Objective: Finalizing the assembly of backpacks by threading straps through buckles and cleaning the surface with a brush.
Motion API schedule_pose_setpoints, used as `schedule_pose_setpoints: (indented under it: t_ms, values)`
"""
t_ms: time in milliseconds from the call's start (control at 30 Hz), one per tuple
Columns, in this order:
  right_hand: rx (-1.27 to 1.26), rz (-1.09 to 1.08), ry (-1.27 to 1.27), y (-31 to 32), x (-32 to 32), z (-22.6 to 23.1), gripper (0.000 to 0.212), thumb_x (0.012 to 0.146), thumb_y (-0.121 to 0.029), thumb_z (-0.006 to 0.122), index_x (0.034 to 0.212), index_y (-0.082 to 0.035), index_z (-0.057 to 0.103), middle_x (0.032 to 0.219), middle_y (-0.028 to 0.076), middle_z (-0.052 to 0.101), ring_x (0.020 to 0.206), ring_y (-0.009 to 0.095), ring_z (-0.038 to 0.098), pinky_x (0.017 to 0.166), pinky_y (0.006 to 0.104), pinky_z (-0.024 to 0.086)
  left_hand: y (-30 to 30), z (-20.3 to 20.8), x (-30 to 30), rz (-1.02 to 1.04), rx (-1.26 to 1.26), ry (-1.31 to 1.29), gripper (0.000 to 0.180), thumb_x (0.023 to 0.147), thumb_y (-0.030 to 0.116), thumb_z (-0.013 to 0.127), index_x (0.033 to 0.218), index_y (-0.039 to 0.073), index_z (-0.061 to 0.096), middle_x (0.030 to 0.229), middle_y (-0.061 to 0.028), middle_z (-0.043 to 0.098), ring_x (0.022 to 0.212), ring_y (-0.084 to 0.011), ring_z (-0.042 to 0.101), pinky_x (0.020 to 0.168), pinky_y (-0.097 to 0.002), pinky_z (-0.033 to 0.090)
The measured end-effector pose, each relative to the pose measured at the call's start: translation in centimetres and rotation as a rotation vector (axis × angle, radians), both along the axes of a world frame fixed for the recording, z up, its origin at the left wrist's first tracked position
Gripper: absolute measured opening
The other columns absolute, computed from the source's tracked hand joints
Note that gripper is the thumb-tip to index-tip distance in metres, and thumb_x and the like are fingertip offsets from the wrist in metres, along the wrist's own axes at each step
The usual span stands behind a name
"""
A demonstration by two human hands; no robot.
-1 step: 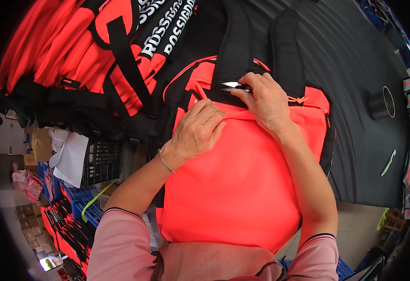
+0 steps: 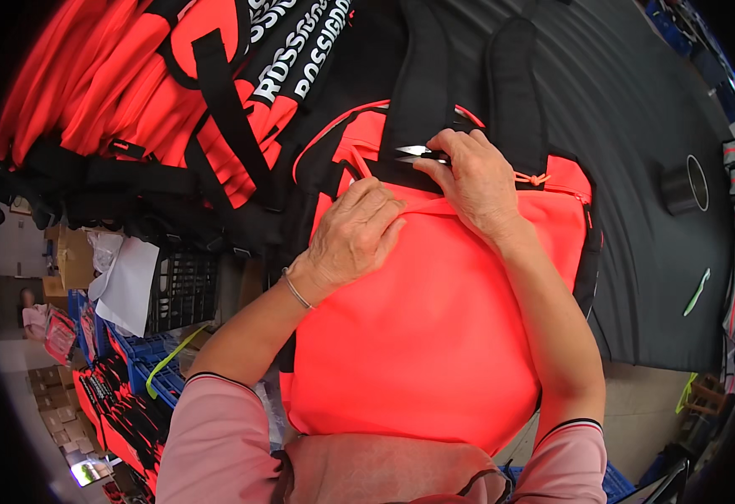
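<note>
A bright orange-red backpack [image 2: 418, 336] with black sides lies in front of me, its two black shoulder straps [image 2: 514, 84] stretching away toward the far side. My left hand [image 2: 355, 227] is closed on the backpack's fabric by the zipper edge, left of centre, beside a narrow orange-red strip [image 2: 359, 162]. Thread snips [image 2: 413, 152] are gripped in my right hand [image 2: 481, 181], their pointed metal blades aimed left over the black top panel. An orange knotted cord [image 2: 535, 179] rests to the right of that hand.
Similar orange-red bags [image 2: 124, 92] are piled at the far left. A black cylindrical cup [image 2: 685, 185] and a light green tool [image 2: 697, 291] sit on the dark-covered table [image 2: 636, 260] at right. A black crate [image 2: 184, 290] and blue crates [image 2: 153, 351] stand left; a person [image 2: 33, 315] is beyond.
</note>
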State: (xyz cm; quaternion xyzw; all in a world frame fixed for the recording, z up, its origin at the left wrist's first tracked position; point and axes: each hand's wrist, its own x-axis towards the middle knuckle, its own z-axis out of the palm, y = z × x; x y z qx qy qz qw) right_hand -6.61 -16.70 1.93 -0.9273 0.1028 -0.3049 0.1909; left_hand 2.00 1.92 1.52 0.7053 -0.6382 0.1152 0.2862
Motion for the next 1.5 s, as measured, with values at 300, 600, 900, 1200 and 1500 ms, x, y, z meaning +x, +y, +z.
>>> schedule_pose_setpoints:
  t_ms: [300, 600, 900, 1200, 1500]
  values:
    - [-0.078, -0.016, -0.060, -0.5, 1.7, -0.7, 0.025, 0.080, -0.024, 0.077, 0.090, -0.007, 0.062, 0.077, 0.004, 0.063, 0.077, 0.024, 0.059, 0.066, 0.0368, 0.050, -0.1, 0.0, -0.1, 0.017, 0.030, 0.005, 0.024, 0.076, 0.005, 0.071, 0.099, -0.001, 0.063, 0.099, -0.0133, 0.062, 0.105, -0.0320, 0.058, 0.094, -0.0403, 0.048]
    - [0.131, -0.110, 0.155, -2.3, -2.1, 1.1, 0.027, 0.082, -0.029, 0.076, 0.091, -0.007, 0.063, 0.079, 0.008, 0.065, 0.081, 0.028, 0.061, 0.067, 0.0405, 0.051, 0.9, 0.0, -0.2, 0.104, 0.159, -0.001, 0.029, 0.079, 0.011, 0.067, 0.104, 0.003, 0.055, 0.112, -0.0121, 0.060, 0.118, -0.0342, 0.052, 0.095, -0.0447, 0.040]
    - [1.128, -0.092, -0.207, -5.9, -4.8, 2.5, 0.027, 0.100, -0.028, 0.058, 0.103, -0.002, 0.066, 0.079, -0.003, 0.056, 0.069, 0.003, 0.045, 0.064, 0.0195, 0.036, -0.2, 0.3, -0.4, 0.158, 0.199, 0.075, 0.035, 0.079, 0.012, 0.067, 0.111, 0.004, 0.057, 0.107, -0.0084, 0.064, 0.107, -0.0267, 0.055, 0.091, -0.0409, 0.039]
    - [1.218, -0.152, -0.593, -8.9, -7.9, 4.1, 0.027, 0.092, -0.032, 0.072, 0.101, -0.007, 0.066, 0.063, -0.007, 0.044, 0.049, 0.003, 0.038, 0.043, 0.0208, 0.029, -2.4, 2.0, -0.7, 0.033, 0.184, -0.078, 0.026, 0.087, 0.015, 0.064, 0.111, 0.005, 0.065, 0.091, -0.0038, 0.064, 0.091, -0.0232, 0.058, 0.093, -0.0446, 0.040]
    - [1.144, -0.432, -0.782, -9.7, -8.9, 3.3, 0.027, 0.095, -0.031, 0.067, 0.086, -0.005, 0.062, 0.056, -0.009, 0.037, 0.046, 0.002, 0.031, 0.043, 0.0214, 0.024, -16.1, 1.9, 1.6, 0.039, 0.148, 0.515, 0.033, 0.094, 0.026, 0.060, 0.110, -0.002, 0.066, 0.098, -0.0215, 0.067, 0.090, -0.0353, 0.066, 0.080, -0.0411, 0.053]
